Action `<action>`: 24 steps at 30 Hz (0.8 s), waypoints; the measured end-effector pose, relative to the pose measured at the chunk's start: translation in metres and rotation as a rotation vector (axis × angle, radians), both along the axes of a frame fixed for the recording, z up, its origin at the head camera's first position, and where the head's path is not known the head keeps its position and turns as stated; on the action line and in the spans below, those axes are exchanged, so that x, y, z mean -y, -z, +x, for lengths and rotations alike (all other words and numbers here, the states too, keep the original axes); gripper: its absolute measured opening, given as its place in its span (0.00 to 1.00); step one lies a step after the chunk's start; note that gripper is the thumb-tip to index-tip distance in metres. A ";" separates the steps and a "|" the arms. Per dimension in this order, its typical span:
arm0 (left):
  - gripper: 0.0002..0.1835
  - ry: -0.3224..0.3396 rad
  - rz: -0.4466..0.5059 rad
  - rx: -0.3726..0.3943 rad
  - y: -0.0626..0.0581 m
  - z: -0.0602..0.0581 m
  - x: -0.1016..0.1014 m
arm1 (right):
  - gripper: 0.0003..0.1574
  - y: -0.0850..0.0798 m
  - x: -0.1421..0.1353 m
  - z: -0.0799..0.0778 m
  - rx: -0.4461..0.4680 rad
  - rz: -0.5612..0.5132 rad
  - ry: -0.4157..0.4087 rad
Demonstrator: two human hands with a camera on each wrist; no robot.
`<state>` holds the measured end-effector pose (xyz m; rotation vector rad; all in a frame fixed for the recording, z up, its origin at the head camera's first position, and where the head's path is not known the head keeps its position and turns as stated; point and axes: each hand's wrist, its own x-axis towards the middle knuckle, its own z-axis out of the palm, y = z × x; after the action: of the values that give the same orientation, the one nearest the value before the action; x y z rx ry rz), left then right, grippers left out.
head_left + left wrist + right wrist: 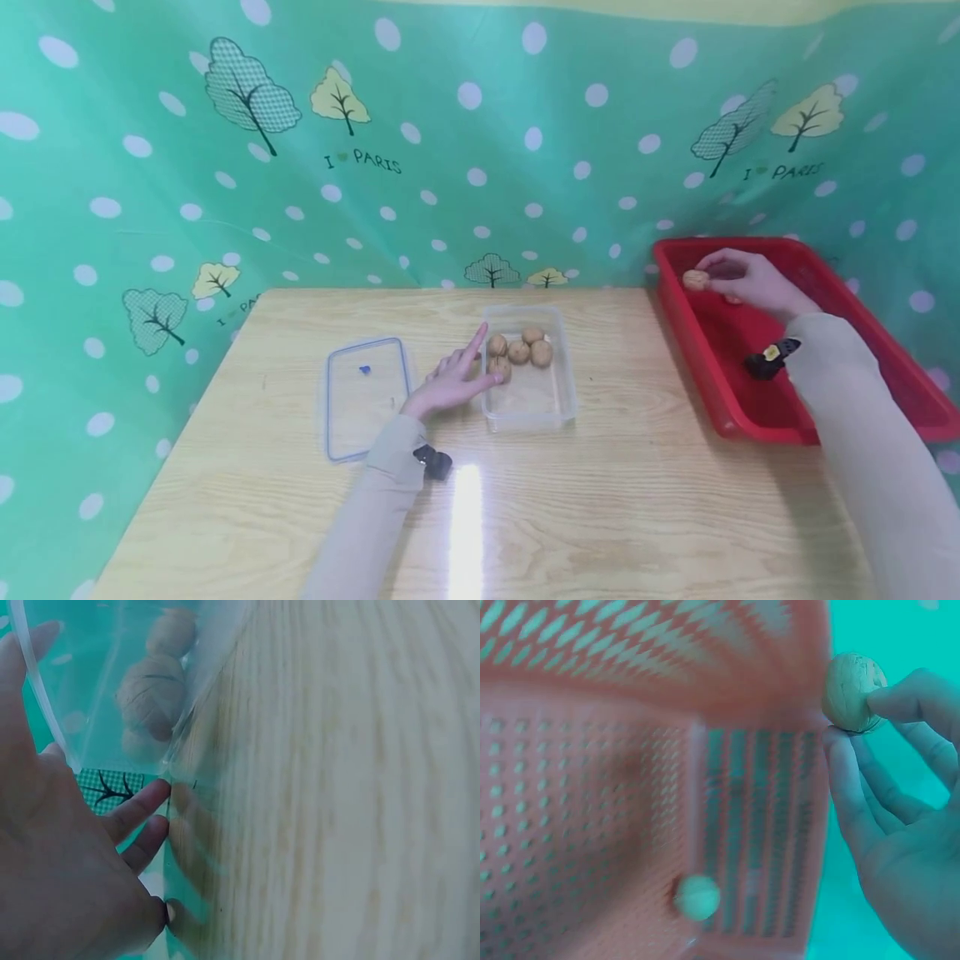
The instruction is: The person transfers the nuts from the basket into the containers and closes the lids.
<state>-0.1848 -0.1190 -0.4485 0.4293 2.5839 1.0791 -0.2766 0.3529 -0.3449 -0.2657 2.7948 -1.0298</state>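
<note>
My right hand (759,285) pinches a walnut (850,693) between thumb and fingers, above the far left part of the red basket (693,358). Another walnut (732,298) lies in the basket, partly hidden by that hand; the right wrist view shows one blurred, round and pale. At mid-table my left hand (452,381) rests against the left side of a clear plastic box (566,379), thumb and index finger spread at its rim. Lower fingers (142,810) touch the tabletop beside it. Several walnuts (518,352) sit in the far part of the box.
Left of the box, a clear lid (365,425) with a blue edge lies flat, a small blue piece (364,369) showing on it. A green patterned cloth (450,167) hangs behind the wooden table (600,517). The basket stands at the table's right side.
</note>
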 end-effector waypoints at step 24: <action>0.45 -0.066 0.048 -0.018 -0.001 0.003 -0.004 | 0.19 0.001 0.147 0.044 -0.070 -0.235 -0.554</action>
<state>-0.1815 -0.1154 -0.4471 0.3687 2.6095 1.1663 -0.2324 0.2057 -0.3455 -1.0480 2.4157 -1.2018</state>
